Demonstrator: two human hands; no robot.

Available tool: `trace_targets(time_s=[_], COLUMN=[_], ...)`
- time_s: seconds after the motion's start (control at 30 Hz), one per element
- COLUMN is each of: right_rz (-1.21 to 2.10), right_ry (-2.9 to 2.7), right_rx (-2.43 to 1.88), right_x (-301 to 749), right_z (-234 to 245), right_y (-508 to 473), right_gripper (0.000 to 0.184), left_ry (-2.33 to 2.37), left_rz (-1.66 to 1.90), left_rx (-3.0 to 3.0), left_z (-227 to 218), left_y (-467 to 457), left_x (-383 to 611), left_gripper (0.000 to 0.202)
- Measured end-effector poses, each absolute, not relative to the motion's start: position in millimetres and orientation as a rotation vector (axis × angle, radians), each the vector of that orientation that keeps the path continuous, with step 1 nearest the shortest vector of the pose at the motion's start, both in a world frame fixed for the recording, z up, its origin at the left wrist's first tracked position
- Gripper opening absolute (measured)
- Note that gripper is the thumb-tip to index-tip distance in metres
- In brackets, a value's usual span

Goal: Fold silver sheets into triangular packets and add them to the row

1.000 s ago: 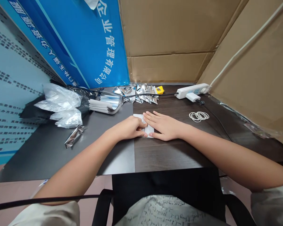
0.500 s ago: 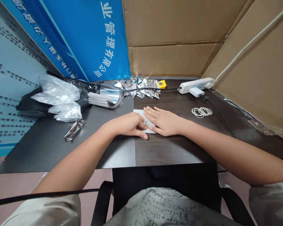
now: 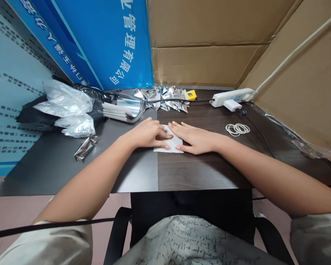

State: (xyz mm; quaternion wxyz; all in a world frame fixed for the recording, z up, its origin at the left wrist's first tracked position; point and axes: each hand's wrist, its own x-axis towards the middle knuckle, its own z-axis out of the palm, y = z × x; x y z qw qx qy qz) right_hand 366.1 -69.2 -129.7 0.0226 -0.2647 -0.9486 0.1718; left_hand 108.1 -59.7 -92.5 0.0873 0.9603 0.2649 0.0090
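Observation:
A small piece of white paper (image 3: 174,144) with a crease line down its middle lies flat on the dark table in front of me. My left hand (image 3: 151,134) rests on its left side, index finger and thumb stretched out over the paper near the crease, the other fingers partly curled. On the right side of the paper, my right hand (image 3: 192,138) lies flat, with its fingers stretched and pointing to the left. The parts of the paper under both hands are hidden.
Behind the hands lie a curved stack of silver-lined sheets (image 3: 121,111), several folded silver foil pieces (image 3: 168,98) and a yellow tape measure (image 3: 191,95). White rings (image 3: 237,129) and a power strip (image 3: 233,96) are right; plastic bags (image 3: 66,99) and a foil piece (image 3: 85,148) left.
My left hand has shifted slightly left and up, uncovering more of the paper's lower left and the crease. My right hand still presses on the right side. The view has tilted slightly.

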Motion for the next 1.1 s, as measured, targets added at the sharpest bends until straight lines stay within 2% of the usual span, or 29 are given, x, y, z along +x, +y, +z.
trace_targets(time_s=[0.23, 0.4, 0.73, 1.1], right_rz=[0.609, 0.730, 0.808, 0.784], right_ry=[-2.885, -2.870, -2.874, -2.944], right_rx=[-0.820, -0.846, -0.934, -0.924], right_x=[367.0, 366.0, 363.7, 366.8], right_z=[-132.4, -127.6, -121.0, -123.1], right_y=[-64.9, -62.8, -62.6, -57.6], right_gripper=[0.099, 0.109, 0.113, 0.112], left_ry=[0.815, 0.848, 1.088, 0.559], left_rz=[0.086, 0.064, 0.036, 0.153], left_rx=[2.995, 3.057, 3.011, 2.840], left_z=[-98.0, -95.4, -99.1, -96.0], left_y=[-54.6, -56.7, -55.4, -58.4], left_x=[108.0, 111.3, 116.1, 115.9], left_gripper=[0.047, 0.055, 0.059, 0.056])
